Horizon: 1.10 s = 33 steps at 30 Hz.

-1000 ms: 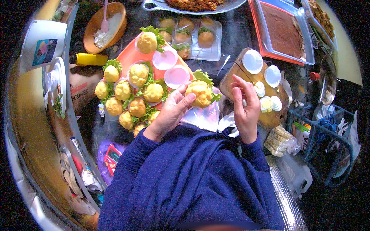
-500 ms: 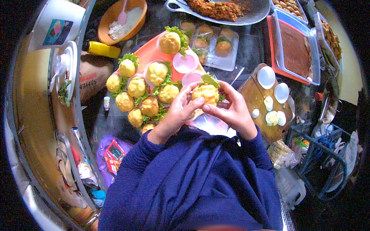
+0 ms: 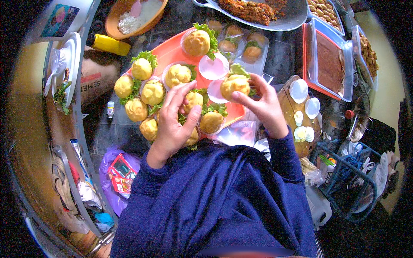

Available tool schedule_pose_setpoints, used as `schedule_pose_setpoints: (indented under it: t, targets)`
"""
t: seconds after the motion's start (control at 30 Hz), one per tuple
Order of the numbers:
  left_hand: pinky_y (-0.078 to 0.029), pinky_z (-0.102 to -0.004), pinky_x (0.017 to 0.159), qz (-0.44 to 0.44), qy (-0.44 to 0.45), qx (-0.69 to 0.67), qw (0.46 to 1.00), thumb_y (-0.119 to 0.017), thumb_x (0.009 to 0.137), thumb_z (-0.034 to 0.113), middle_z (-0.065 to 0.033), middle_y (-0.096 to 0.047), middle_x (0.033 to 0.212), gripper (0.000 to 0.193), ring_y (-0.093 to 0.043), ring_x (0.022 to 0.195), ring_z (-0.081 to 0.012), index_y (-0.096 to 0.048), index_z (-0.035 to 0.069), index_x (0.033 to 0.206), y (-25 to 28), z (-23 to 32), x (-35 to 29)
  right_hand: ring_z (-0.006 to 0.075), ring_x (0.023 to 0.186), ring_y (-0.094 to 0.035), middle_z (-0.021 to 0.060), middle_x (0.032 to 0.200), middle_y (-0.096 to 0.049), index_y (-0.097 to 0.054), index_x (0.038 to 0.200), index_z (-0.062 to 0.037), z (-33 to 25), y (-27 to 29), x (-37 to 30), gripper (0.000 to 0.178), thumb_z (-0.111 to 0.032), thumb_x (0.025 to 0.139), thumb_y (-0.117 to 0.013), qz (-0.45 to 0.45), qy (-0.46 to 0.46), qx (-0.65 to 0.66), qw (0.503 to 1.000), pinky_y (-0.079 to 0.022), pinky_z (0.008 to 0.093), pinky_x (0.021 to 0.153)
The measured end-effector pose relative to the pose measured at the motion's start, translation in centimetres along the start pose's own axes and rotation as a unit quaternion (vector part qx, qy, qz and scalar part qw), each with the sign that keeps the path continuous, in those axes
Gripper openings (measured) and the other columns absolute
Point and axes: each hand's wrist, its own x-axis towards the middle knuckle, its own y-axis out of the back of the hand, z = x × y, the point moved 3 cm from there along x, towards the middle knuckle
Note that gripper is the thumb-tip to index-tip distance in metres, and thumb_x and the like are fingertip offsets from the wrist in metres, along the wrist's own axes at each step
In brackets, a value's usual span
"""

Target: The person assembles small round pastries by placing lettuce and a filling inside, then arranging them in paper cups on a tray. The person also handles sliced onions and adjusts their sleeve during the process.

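My right hand (image 3: 266,102) grips a yellow choux bun (image 3: 235,86) with lettuce in it, fingers behind and thumb in front. Just beneath, a white paper cup (image 3: 216,92) lies partly covered by the bun. My left hand (image 3: 173,122) has its fingers apart around another filled choux bun (image 3: 194,102); whether they touch it I cannot tell. Several more buns with lettuce, such as one at the top (image 3: 196,42), rest in paper cups on an orange tray (image 3: 167,50). A further paper cup (image 3: 214,66) on the tray holds nothing.
Beyond the tray stand a clear pack of buns (image 3: 254,52), a pan of reddish filling (image 3: 254,13) and an orange bowl (image 3: 112,21). To the right are a cutting board (image 3: 285,92) with egg pieces (image 3: 300,133), a brown-filled box (image 3: 329,64) and a blue basket (image 3: 350,189).
My left hand has let go of the bun that both hands held and moved left over the tray. My right hand keeps the bun, now closer to the paper cup.
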Motion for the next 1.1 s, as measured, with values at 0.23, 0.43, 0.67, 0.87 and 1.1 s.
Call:
schedule_pose_setpoints:
  t: [0.23, 0.43, 0.67, 0.87, 1.1]
  targets:
    - [-0.041, -0.0409, 0.097, 0.028, -0.066, 0.087, 0.994, -0.063, 0.086, 0.015, -0.0161, -0.061, 0.115, 0.038, -0.055, 0.109, -0.0322, -0.06, 0.003, 0.121, 0.7, -0.4, 0.3, 0.0187, 0.093, -0.066, 0.0124, 0.105, -0.068, -0.058, 0.12, 0.0019, 0.8, -3.4, -1.1, 0.06, -0.025, 0.072, -0.082, 0.076, 0.09, -0.167, 0.979, -0.053, 0.0313, 0.083]
    - [-0.041, -0.0416, 0.098, 0.03, -0.089, 0.113, 0.989, -0.064, 0.085, 0.015, -0.0161, -0.061, 0.114, 0.037, -0.054, 0.11, -0.0327, -0.061, 0.003, 0.12, 0.5, -0.6, 0.3, 0.0252, 0.091, -0.068, 0.0157, 0.103, -0.067, -0.057, 0.119, 0.0003, 0.8, -4.7, -1.6, 0.058, -0.025, 0.072, -0.081, 0.11, 0.129, -0.214, 0.962, -0.054, 0.0344, 0.081]
    - [-0.041, -0.0419, 0.099, 0.025, -0.092, 0.114, 0.989, -0.064, 0.085, 0.015, -0.0156, -0.061, 0.115, 0.037, -0.054, 0.11, -0.0329, -0.061, 0.004, 0.12, 0.5, -0.8, 0.3, 0.0343, 0.093, -0.062, 0.0182, 0.103, -0.064, -0.054, 0.12, -0.0002, 1.1, -4.9, -1.7, 0.058, -0.026, 0.073, -0.077, 0.099, 0.117, -0.29, 0.945, -0.051, 0.0416, 0.082]
    - [-0.041, -0.0413, 0.097, 0.014, -0.082, 0.116, 0.99, -0.065, 0.084, 0.014, -0.0152, -0.061, 0.115, 0.036, -0.053, 0.11, -0.032, -0.061, 0.004, 0.118, 0.4, -0.5, 0.3, 0.0357, 0.093, -0.06, 0.0195, 0.105, -0.061, -0.054, 0.121, 0.0002, 0.9, -4.9, -1.7, 0.058, -0.024, 0.073, -0.076, 0.104, 0.113, -0.26, 0.953, -0.049, 0.0428, 0.083]
    - [-0.041, -0.0411, 0.097, 0.015, -0.1, 0.118, 0.988, -0.065, 0.083, 0.013, -0.0146, -0.061, 0.115, 0.035, -0.053, 0.109, -0.0312, -0.062, 0.004, 0.117, 0.3, -0.7, 0.5, 0.0296, 0.092, -0.064, 0.0169, 0.107, -0.062, -0.052, 0.124, 0.0, 0.5, -4.7, -1.6, 0.058, -0.023, 0.076, -0.075, 0.148, 0.169, -0.3, 0.927, -0.053, 0.0377, 0.08]
